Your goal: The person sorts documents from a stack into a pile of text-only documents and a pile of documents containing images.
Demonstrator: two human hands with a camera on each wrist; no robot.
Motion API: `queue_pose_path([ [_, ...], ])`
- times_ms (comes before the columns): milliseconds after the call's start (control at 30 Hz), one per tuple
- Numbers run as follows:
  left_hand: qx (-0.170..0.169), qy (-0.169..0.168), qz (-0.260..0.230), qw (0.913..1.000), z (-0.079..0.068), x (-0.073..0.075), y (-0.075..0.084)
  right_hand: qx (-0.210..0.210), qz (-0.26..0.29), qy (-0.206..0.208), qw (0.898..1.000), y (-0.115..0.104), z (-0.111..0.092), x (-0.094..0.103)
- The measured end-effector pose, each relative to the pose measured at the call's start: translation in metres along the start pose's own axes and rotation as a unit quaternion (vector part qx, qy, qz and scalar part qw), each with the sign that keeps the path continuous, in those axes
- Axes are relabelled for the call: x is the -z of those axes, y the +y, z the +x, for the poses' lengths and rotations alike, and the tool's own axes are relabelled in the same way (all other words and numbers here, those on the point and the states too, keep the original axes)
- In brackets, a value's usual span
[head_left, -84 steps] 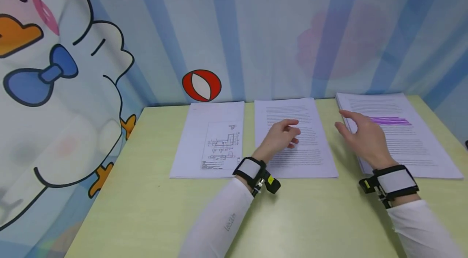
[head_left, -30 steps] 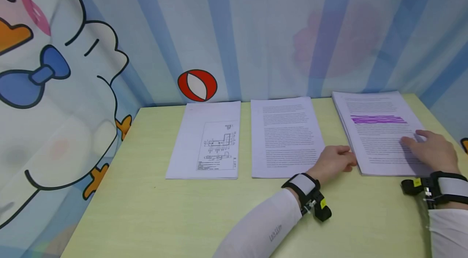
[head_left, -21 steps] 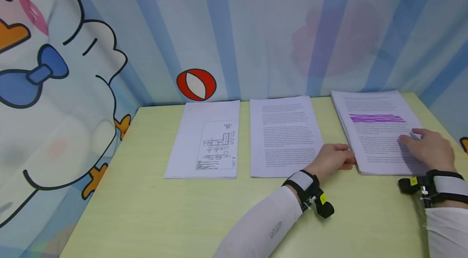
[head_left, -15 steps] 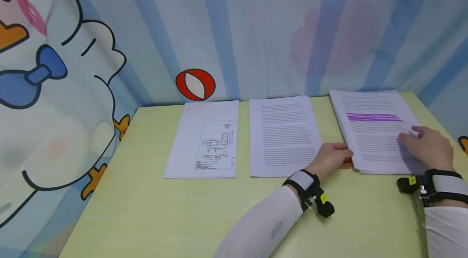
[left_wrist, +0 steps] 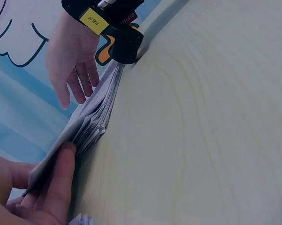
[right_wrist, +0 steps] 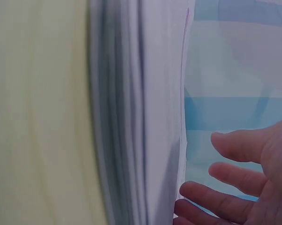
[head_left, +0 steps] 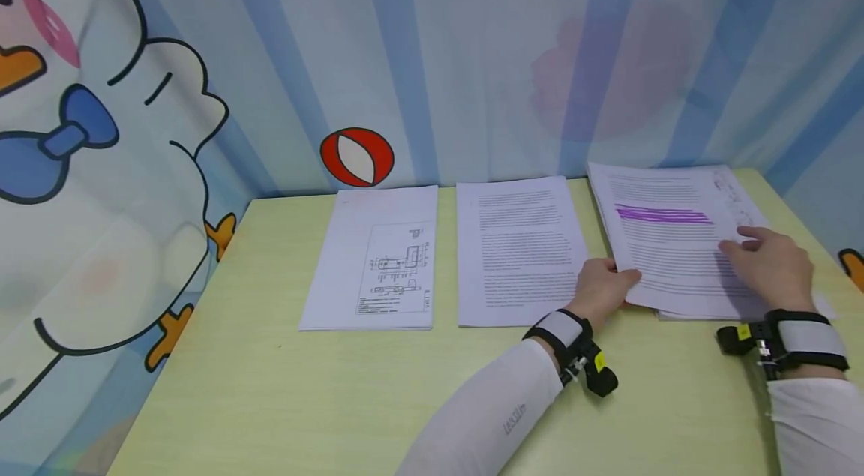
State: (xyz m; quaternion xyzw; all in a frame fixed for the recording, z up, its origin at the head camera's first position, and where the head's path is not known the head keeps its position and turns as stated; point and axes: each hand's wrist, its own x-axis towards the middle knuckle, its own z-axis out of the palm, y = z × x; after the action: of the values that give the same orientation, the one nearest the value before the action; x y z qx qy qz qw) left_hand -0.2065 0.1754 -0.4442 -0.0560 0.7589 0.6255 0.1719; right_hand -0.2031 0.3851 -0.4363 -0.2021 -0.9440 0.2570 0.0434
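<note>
Left grip (head_left: 601, 287) pinches the lower left corner of the top sheets (head_left: 664, 258), thumb above and fingers below; right grip (head_left: 775, 264) is relaxed, fingers apart, holding nothing, and I cannot tell if it touches the paper. Pale counter (head_left: 337, 393) carries a left pile (head_left: 344, 251), a middle pile (head_left: 523, 243) and a right pile (left_wrist: 96, 125), and both grips are at the right pile. Its top sheets lie out of line toward the left, so a strip of drawing (head_left: 733, 193) appears at the right edge. Purple lines (head_left: 664, 216) cross their printed text. Such paper should be light, flexible and rather slippery, easy to crease, so I would hold it with a flat pinch near the corner and support the opposite edge
</note>
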Motion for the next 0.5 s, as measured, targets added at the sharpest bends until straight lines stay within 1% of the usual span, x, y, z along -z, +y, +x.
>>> queue_pose_path([
  [67,0.002,0.018,0.007,0.9998,0.001,0.0,0.0,0.009,0.016,-0.005,1.0,0.0,-0.001,0.0],
  [133,0.0,0.018,0.001,0.9998,0.003,0.001,0.0,0.017,0.026,-0.003,1.0,-0.001,-0.001,-0.001],
  [233,-0.016,0.006,-0.011,0.9998,0.005,0.004,-0.003,0.018,0.043,-0.005,0.999,-0.002,-0.001,-0.003],
  [333,-0.038,-0.014,-0.021,0.999,0.006,0.011,-0.006,0.035,0.059,-0.017,0.998,-0.004,-0.001,-0.005],
  [500,-0.071,-0.033,0.002,0.9969,0.006,0.028,-0.009,0.081,0.101,-0.052,0.99,-0.01,-0.003,-0.004],
])
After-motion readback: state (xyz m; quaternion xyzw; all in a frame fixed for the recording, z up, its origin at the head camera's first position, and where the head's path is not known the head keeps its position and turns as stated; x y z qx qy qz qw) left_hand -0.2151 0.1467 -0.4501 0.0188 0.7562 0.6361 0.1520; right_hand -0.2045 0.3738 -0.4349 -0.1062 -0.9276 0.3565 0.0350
